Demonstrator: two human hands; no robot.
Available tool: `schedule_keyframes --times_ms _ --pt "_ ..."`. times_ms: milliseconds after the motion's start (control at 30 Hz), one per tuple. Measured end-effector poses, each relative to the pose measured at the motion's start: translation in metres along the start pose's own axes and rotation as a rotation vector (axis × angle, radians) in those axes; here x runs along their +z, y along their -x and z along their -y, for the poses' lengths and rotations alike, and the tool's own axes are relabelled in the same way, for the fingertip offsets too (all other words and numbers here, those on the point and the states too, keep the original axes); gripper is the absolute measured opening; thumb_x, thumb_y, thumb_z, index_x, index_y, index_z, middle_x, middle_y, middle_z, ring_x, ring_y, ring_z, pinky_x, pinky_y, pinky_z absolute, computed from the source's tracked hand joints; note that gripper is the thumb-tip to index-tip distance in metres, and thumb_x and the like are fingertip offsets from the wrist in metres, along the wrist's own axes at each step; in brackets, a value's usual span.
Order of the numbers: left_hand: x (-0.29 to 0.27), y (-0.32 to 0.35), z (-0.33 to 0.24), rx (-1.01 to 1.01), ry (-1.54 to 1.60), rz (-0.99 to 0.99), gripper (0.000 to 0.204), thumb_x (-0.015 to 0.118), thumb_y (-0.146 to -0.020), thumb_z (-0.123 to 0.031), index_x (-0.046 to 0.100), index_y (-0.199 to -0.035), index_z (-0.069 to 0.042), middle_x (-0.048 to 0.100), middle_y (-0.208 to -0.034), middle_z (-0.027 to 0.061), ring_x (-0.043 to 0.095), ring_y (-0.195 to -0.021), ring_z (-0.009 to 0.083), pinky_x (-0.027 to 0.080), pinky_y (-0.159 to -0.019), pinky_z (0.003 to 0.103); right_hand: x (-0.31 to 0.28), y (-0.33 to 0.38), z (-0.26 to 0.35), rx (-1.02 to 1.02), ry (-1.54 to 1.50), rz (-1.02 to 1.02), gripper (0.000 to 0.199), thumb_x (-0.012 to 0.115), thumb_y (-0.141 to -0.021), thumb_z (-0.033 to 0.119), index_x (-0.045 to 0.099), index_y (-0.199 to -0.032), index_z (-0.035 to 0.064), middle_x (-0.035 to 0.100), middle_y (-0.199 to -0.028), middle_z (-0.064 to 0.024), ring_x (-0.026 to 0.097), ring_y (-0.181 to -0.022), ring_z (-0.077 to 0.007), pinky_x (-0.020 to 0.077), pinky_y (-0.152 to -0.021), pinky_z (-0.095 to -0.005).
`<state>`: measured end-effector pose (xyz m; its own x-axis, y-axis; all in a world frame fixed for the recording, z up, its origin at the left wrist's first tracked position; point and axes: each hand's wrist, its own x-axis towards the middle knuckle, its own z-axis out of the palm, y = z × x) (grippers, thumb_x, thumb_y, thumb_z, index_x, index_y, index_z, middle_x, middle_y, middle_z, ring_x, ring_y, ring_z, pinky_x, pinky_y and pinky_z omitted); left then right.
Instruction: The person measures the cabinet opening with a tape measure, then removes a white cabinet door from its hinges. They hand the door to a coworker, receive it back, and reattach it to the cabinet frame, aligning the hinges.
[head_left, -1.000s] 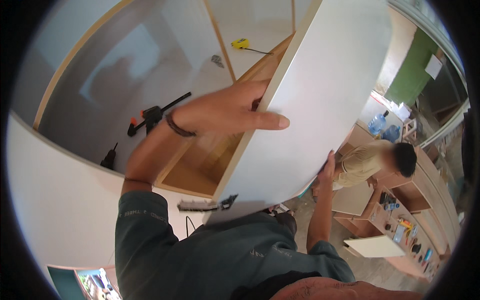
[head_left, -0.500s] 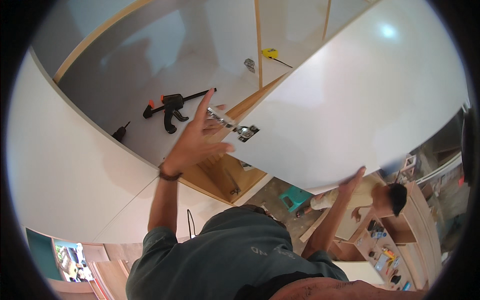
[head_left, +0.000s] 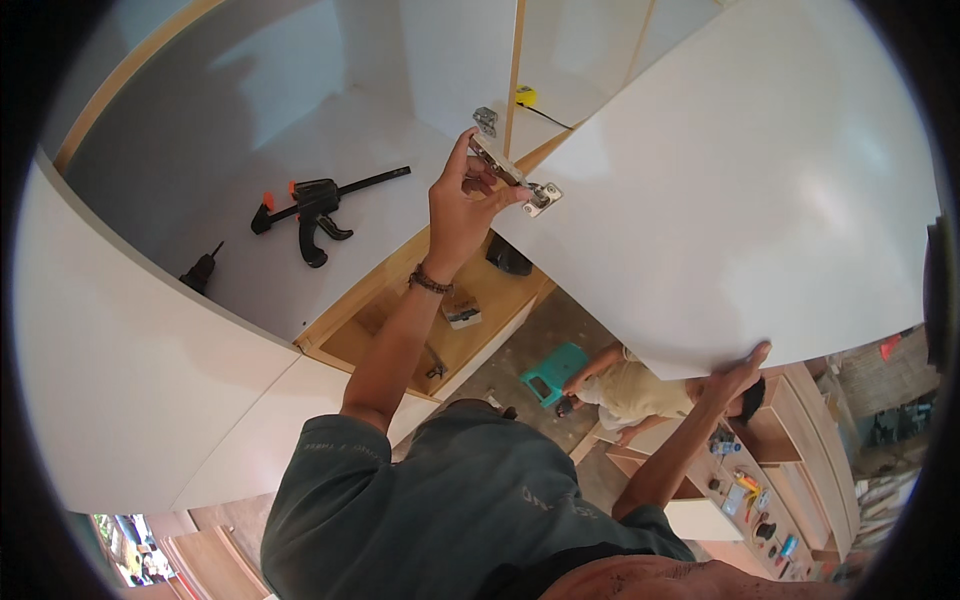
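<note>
— What are the hands doing up there?

— The left hand (head_left: 462, 205) has its fingers (head_left: 458, 160) pinched around a metal cabinet hinge (head_left: 512, 172) at the near-left corner of the big white door panel (head_left: 740, 190). The thumb and forefinger close on the hinge arm; the other fingers curl loosely behind it.

— And the other one?

— The right hand (head_left: 738, 372) is spread flat under the panel's lower edge, fingers open and pressed to it, propping it up rather than gripping it.

— Different from a moment ago?

— Yes. Half a second back the left hand was splayed wide beside the hinge; now it has closed on it. The panel sits much the same, tilted across the right of the view.

— What lies about?

— A black bar clamp (head_left: 318, 205) with orange tips on the white cabinet surface (head_left: 200, 150) to the left, a dark drill (head_left: 200, 268) nearer its edge, and a yellow tape measure (head_left: 524, 96) further off. Below, in the wooden compartment (head_left: 470, 320), a small pale block and a dark object; I cannot tell what they are.

— Anyone else?

— A person in a pale shirt (head_left: 625, 385) crouches on the floor by a teal stool (head_left: 550, 372). Small coloured packages sit on shelving (head_left: 750, 490) at lower right, too small to make out.
</note>
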<state>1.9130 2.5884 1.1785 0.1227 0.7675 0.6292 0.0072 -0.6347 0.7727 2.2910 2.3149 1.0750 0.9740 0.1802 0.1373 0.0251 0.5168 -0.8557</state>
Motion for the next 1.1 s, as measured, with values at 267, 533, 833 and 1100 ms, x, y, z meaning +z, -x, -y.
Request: schedule_keyframes --times_ms 267,533,833,1100 --pt "0.01 -0.028 0.056 -0.012 0.058 -0.033 0.091 0.092 -0.069 -0.023 0.044 -0.141 0.005 0.066 -0.087 0.0054 0.062 -0.078 0.0113 0.054 -0.076 0.026 0.03 -0.025 0.036 -0.235 -0.023 0.055 0.067 0.078 -0.082 0.038 0.054 -0.125 -0.0076 0.06 -0.119 -0.016 0.06 -0.106 -0.0273 0.0503 -0.093 -0.0403" --pt "0.009 -0.048 0.091 -0.068 0.125 -0.074 0.09 0.09 -0.071 -0.022 0.043 -0.142 0.006 0.066 -0.091 0.0064 0.063 -0.082 0.0127 0.054 -0.078 0.028 0.089 -0.021 0.062 -0.148 0.034 0.063 0.064 0.083 -0.079 0.03 0.059 -0.116 -0.0161 0.066 -0.108 -0.0183 0.066 -0.09 -0.0251 0.0562 -0.081 -0.0377" --pt "0.021 -0.057 0.102 -0.158 0.143 -0.068 0.088 0.088 -0.073 -0.018 0.041 -0.142 0.009 0.065 -0.093 0.0068 0.061 -0.085 0.0122 0.052 -0.078 0.026 0.125 -0.016 0.062 -0.312 0.183 0.004 0.067 0.086 -0.073 0.034 0.063 -0.115 -0.0133 0.068 -0.103 -0.0155 0.066 -0.086 -0.023 0.0547 -0.076 -0.0347" --pt "0.024 -0.065 0.132 -0.127 0.133 -0.135 0.091 0.091 -0.071 -0.023 0.042 -0.142 0.008 0.065 -0.092 0.0079 0.063 -0.084 0.0139 0.054 -0.076 0.028 0.144 -0.017 0.062 -0.316 0.151 0.046 0.062 0.088 -0.072 0.032 0.065 -0.109 -0.012 0.068 -0.1 -0.0142 0.066 -0.084 -0.0221 0.054 -0.076 -0.0342"
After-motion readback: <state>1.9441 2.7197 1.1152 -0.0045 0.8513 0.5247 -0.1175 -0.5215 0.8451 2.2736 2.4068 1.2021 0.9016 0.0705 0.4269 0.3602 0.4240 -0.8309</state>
